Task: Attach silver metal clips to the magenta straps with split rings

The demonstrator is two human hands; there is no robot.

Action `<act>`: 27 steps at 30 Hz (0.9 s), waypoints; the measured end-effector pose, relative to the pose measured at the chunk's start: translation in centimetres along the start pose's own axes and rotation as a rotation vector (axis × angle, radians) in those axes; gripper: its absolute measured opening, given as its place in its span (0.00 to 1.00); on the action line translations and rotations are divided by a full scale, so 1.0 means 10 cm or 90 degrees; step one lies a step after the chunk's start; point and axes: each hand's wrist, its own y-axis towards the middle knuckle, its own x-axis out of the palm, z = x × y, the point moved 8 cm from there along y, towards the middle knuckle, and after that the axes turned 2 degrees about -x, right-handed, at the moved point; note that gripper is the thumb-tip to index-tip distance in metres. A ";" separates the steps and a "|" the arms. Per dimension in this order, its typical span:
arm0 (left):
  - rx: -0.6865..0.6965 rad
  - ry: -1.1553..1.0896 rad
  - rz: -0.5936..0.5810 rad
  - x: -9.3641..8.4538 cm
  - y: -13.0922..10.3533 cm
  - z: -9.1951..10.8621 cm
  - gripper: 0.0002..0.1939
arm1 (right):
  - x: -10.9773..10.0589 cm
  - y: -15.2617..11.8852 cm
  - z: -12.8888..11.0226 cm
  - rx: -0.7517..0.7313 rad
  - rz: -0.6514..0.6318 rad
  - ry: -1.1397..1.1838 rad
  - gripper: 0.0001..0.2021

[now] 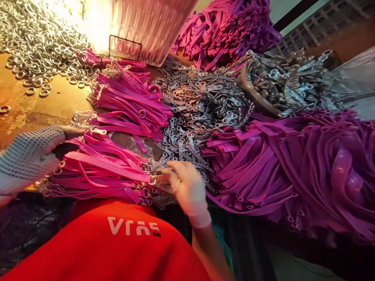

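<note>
My left hand (pixel 38 154), in a grey dotted glove with dark coverings on the fingertips, is closed at the left end of a pink strap (pixel 105 166). That strap lies over a bundle of similar pink straps with metal rings at their ends. My right hand (pixel 189 187), in a white glove with bare fingertips, is slightly blurred at the bundle's right end. Its fingers curl down among shiny metal end pieces (pixel 158 183); what they grip is hidden. Just beyond is a spread of silver metal links (pixel 183 144).
Loose metal rings (pixel 43 47) are heaped at the back left. Another pink strap bundle (pixel 129 97) lies behind, near a ribbed translucent bin (pixel 140 27). Purple straps (pixel 278 160) pile up on the right. A container (pixel 258 89) overflows with metal links, with more straps (pixel 228 31) behind.
</note>
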 end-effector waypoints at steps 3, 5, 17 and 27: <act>-0.195 -0.213 -0.030 0.48 -0.11 -0.06 0.15 | 0.18 0.14 0.57 0.213 -0.036 -0.148 0.16; -0.324 -0.482 -0.144 0.97 -0.15 -0.03 0.22 | 0.38 0.20 0.79 0.265 -0.092 -0.124 0.17; -0.390 -0.572 -0.274 1.61 -0.21 0.09 0.10 | -0.10 0.11 0.08 0.010 0.189 0.244 0.11; -0.196 -0.462 -0.205 1.67 -0.17 0.34 0.16 | -0.04 0.08 -0.78 -0.162 0.026 0.304 0.16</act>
